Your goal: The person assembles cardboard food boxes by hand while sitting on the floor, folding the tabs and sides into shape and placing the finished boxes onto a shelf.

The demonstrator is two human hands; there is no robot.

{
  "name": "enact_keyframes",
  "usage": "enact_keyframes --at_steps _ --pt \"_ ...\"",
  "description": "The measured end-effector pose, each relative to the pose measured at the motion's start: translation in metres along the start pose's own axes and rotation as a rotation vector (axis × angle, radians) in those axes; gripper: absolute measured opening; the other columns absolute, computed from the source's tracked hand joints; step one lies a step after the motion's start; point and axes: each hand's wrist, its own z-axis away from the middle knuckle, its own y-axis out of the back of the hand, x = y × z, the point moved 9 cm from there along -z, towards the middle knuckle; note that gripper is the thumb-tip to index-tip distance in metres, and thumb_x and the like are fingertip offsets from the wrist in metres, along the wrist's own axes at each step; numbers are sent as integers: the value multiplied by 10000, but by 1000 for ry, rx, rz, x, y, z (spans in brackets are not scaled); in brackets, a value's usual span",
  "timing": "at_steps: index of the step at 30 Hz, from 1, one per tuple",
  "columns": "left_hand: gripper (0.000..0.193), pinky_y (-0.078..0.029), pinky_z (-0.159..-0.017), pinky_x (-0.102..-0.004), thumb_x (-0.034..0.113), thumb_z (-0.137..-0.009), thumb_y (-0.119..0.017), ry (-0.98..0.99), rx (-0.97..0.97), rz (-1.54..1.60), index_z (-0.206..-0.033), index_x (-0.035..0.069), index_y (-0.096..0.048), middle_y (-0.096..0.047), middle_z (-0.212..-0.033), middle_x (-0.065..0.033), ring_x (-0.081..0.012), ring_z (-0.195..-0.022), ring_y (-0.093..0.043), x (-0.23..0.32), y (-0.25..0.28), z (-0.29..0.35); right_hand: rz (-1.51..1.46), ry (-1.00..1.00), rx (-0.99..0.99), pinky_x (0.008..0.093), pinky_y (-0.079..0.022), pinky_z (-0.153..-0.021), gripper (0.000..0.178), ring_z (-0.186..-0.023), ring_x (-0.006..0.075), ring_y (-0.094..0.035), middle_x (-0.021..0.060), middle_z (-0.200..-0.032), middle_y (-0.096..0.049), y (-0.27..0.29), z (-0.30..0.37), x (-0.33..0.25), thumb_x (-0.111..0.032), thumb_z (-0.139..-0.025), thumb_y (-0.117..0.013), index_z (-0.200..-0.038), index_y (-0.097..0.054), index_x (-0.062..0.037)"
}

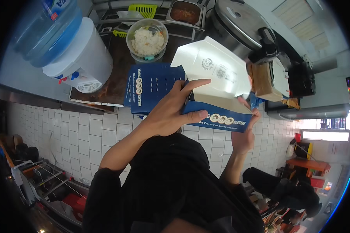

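Between my hands is a blue cardboard food box (217, 119) with a white inside, its lid flap (212, 64) raised and tilted away from me. My left hand (175, 106) grips the box's left end, the index finger over the rim and the thumb on the blue front wall. At the right end, my right hand (247, 126) holds the corner, with fingers partly hidden behind the wall. Flat blue boxes (155, 89) lie stacked on the counter just left of the held one. Beyond them a clear round bowl (147, 40) contains white rice.
A large lidded steel cooker (239, 25) stands at the back right, near a cardboard box (263, 81). To the left is a white water dispenser (83, 58) with a blue bottle. A metal tray of reddish food (185, 13) and a yellow-green basket (143, 11) sit at the back.
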Motion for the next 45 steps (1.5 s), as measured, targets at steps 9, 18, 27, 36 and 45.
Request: enact_keyframes --at_steps 9,18,27,36,45 --pt "817 -309 -1096 -436 467 -859 -657 -191 404 -31 -1505 109 -307 -419 -1413 -243 -378 -1291 -418 -8 15 -1 0 -253 291 399 -291 -1099 662 -1269 259 -410 181 -1370 -403 87 30 39 -287 -914 -620 -1396 -286 21" --pt "877 -381 -1067 -451 380 -845 -710 197 527 -360 -1523 115 -221 -386 -1406 -271 -431 -1248 -482 -142 49 26 621 -745 -189 392 -453 -915 445 -1097 304 -546 218 -1230 -501 -34 -10 85 -266 -940 -603 -1269 -458 -3" --pt "707 -392 -970 -379 539 -959 -514 409 932 347 -1438 61 -311 -471 -1374 -164 -246 -1205 -501 -293 111 64 632 -533 495 327 -488 -823 482 -946 206 -627 79 -1038 -647 195 3 105 -367 -960 -574 -1296 -502 -29" --pt "561 -463 -945 -381 498 -978 -462 578 207 902 -1340 70 -492 -592 -1233 -82 -194 -1096 -583 -365 43 -1 688 -710 -68 323 -484 -892 439 -1004 154 -617 95 -1048 -690 169 10 211 -281 -847 -749 -1154 -645 16" --pt "524 -484 -917 -365 460 -989 -445 825 -362 424 -1332 67 -500 -606 -1206 -76 -193 -1063 -600 -436 -4 -14 349 -647 604 282 -461 -669 329 -725 120 -569 33 -798 -660 115 142 133 -285 -816 -774 -927 -680 10"
